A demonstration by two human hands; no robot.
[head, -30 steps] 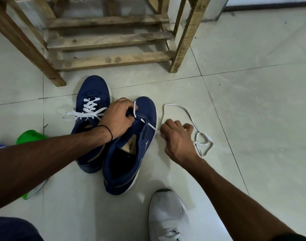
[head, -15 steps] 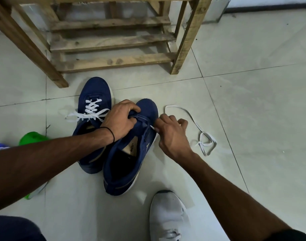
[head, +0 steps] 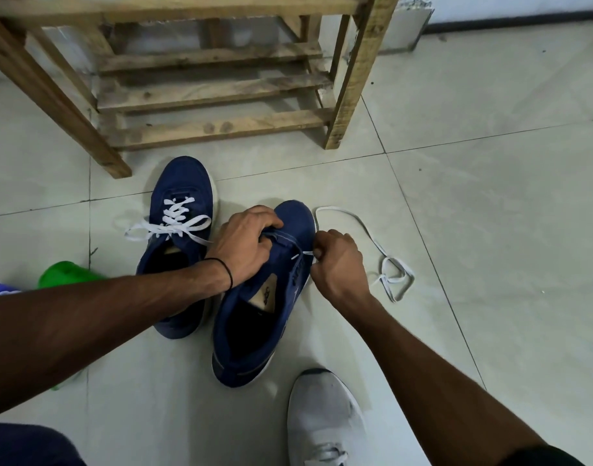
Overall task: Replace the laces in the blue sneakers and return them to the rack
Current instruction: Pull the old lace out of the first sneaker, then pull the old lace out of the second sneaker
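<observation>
At 9 o'clock of the pair a green object (head: pixel 66 274) lies on the tiled floor (head: pixel 490 196) and plays no part. Next comes the laced sneaker (head: pixel 184 183), its white lace crossed through the eyelets with loose ends trailing, toe pointing to 12 o'clock at the wooden rack (head: pixel 221 129); it looks finished apart from a bow, so it makes a good pattern to copy for crossings and tension. The left hand (head: pixel 244 245) is curled tight on the eyelet flap and tongue of the unlaced sneaker (head: pixel 254 334), which stands just beside its mate at 3 o'clock, heel towards the person. That grip should hold the flap open and steady so the eyelet faces the incoming tip, without covering the hole being fed. The right hand (head: pixel 339 264), at 3 o'clock of the shoe's forefoot, has its fingertips pinched together on the end of the white lace (head: pixel 332 207), a short stretch showing between fingers and shoe. My judgement is that threading has only begun near the lowest eyelets: push the stiff tip straight through, then draw slack slowly. The rest of the lace runs to 3 o'clock across the floor and ends in a tangled loop, which I expect to snag, so shake it free before pulling, and even out both ends early. A grey shoe (head: pixel 322 415) sits at 6 o'clock
</observation>
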